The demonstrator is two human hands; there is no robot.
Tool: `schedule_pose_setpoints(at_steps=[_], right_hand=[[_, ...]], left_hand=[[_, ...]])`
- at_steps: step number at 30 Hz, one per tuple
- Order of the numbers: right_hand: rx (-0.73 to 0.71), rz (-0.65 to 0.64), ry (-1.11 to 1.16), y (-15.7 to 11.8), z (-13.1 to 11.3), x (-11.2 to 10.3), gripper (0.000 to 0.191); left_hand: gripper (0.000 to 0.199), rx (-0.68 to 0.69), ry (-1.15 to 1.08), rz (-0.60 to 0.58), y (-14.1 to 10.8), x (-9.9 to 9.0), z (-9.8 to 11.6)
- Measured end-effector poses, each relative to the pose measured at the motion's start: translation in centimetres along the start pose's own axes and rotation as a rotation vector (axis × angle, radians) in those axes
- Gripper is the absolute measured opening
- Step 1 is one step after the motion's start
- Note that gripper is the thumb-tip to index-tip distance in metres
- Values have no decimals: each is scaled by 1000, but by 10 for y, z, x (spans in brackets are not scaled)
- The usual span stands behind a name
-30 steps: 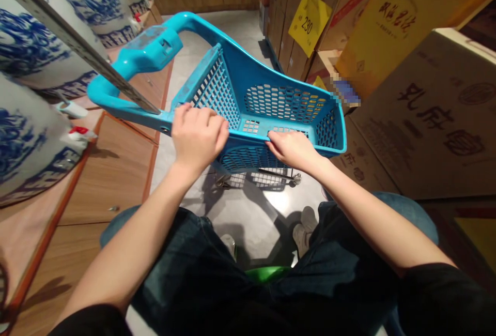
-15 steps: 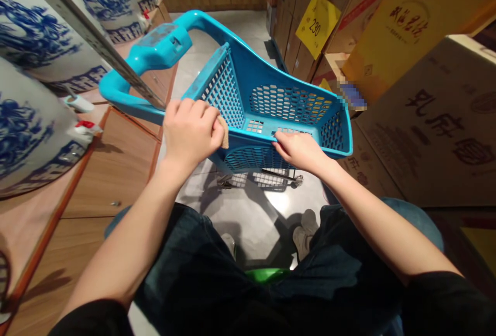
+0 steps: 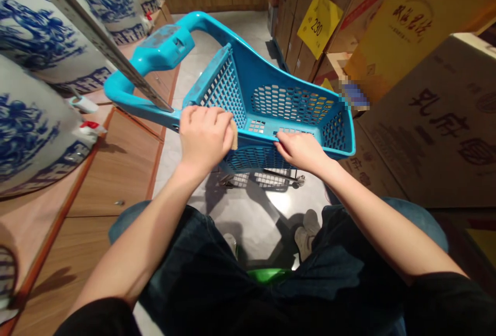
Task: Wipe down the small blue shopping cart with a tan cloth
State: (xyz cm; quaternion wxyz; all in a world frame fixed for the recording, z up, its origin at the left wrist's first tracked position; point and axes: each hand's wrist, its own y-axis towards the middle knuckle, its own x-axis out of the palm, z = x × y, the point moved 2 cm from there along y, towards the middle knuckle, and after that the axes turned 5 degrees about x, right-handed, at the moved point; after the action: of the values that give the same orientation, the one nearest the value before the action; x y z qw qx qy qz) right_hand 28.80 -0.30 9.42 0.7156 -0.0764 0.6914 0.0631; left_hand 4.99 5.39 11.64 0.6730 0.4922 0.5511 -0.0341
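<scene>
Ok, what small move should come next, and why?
Probably ease the left hand, with its tan cloth or pad, onto the top edge of the rear panel in the blue cart: dark smudges show there, close to that hand, and the right hand grips the near rim.

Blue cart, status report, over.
Left hand over near rim, holding tan pad or cloth. Right hand gripping same rim. Blue cart upright. Metal pole close beside left hand.

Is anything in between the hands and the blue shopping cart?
A tan cloth or sponge pokes out from the left hand, mostly hidden, seemingly between it and the blue shopping cart. Nothing visible separates the right hand from the cart's rim.
</scene>
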Motion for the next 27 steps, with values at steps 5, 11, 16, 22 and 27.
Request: schedule_pose_setpoints(at_steps=[5,11,16,22,27], right_hand=[[5,8,-9,0,0,1,35],[14,-19,-28,0,2,1,35],[13,2,-28,0,1,2,33],[14,-9,-27,1,2,1,31],[8,-6,-25,1,3,2,32]], left_hand=[[31,242,-59,-132,0,13,40],[31,17,-57,-54,3,0,1],[28,67,-33,-68,1,6,16],[31,204,-61,-116,2,14,34],[31,8,-17,-6,3,-4,-7]])
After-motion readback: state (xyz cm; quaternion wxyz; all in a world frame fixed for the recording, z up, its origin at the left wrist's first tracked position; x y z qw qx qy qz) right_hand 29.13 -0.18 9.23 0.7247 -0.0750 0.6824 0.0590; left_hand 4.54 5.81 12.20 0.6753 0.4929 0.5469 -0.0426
